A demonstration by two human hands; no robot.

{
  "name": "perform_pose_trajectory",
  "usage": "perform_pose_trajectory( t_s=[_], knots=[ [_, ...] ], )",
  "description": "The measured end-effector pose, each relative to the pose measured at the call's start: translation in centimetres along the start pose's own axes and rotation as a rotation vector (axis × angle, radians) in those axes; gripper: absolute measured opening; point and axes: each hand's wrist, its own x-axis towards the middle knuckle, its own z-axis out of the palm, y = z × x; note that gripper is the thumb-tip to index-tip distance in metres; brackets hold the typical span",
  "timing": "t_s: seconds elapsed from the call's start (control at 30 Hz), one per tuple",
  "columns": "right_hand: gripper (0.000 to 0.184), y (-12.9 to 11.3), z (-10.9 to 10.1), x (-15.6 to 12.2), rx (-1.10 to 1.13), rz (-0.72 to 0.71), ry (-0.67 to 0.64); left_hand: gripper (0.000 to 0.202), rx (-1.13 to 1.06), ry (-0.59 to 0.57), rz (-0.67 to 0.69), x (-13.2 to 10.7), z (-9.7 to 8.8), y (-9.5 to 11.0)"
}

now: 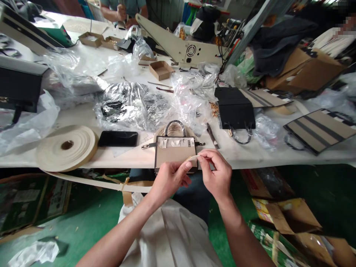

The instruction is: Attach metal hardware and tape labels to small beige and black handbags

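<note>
My left hand (171,180) and my right hand (216,171) meet over the table's front edge, both closed. Pinched between their fingertips is a short piece of pale tape (194,157). Just beyond them lies a small beige handbag (175,157) with dark edges, a dark handle, and white pieces along its top; my hands partly cover its lower end. A wide roll of cream tape (85,148) rests at the left, and its loose strip (97,182) hangs below the edge toward my left forearm, where its end is hidden.
A black phone (118,138) lies beside the roll. Clear plastic bags (125,104) cover the table's middle. Black bag (235,107) and striped panel (322,129) lie at the right. A cream machine (191,52) stands behind; another person's hands (122,15) work across the table.
</note>
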Motion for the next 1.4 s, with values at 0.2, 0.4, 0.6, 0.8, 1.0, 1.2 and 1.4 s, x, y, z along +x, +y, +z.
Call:
perform_pose_trajectory(
  t_s=[0.2,0.4,0.6,0.8,1.0,1.2,1.4],
  knots=[
    [0.015,0.6,-2.1,0.7,0.15,0.132,-0.37,0.09,-0.105,-0.074,0.176,1.2,-1.8,1.0],
    [0.026,2.3,-1.6,1.6,0.261,0.453,-0.481,0.058,-0.136,-0.171,0.132,3.3,0.1,0.1],
    [0.019,3.9,0.9,4.6,-0.133,0.229,-0.317,0.047,-0.212,0.01,-0.04,5.3,3.1,-1.0],
    [0.019,4.8,3.1,7.3,-0.533,-0.022,-0.448,0.047,-0.472,0.111,-0.146,7.1,4.7,-0.1],
    [0.02,6.0,3.5,7.8,-0.535,-0.03,-0.519,0.049,-0.48,0.144,-0.173,7.4,5.7,-0.2],
    [0.022,6.8,3.2,8.6,-0.426,-0.029,-0.542,0.039,-0.5,0.158,-0.205,8.0,6.3,-0.2],
    [0.022,7.2,3.5,9.2,-0.375,-0.03,-0.558,0.038,-0.509,0.192,-0.261,8.4,6.8,-0.2]
  ],
)
